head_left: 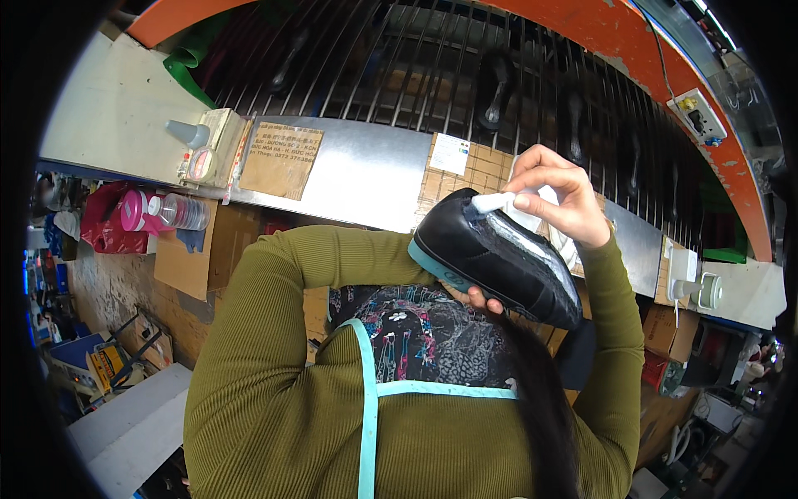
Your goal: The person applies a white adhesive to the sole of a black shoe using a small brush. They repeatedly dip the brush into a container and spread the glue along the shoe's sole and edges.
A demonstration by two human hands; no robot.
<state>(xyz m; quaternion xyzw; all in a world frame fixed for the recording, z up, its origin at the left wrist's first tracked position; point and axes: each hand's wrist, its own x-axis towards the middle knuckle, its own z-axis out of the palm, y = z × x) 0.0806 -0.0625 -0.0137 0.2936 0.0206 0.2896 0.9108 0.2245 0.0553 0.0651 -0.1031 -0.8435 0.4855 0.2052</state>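
Note:
My left hand [475, 298] is closed around the underside of a black shoe [470, 249], its fingertips showing below it. The shoe is tilted on its side above the bench edge, with a teal strip [445, 268] along its near-left edge. A whitish, wet-looking band [528, 245] runs along its upper-right side. In my right hand [559, 195], thumb and fingers pinch a small white brush-like tool [492, 202]. The tool's tip touches the shoe near the left end of that band. Its exact kind is hard to tell.
Beyond the metal bench edge [366, 170] runs a rack of rollers [416, 66] carrying several dark shoe-shaped items, under an orange frame [582, 33]. Cardboard [278, 162] lies on the bench. At left are a grey cone [187, 133] and a plastic bottle [184, 212]; at right, a white container [709, 291].

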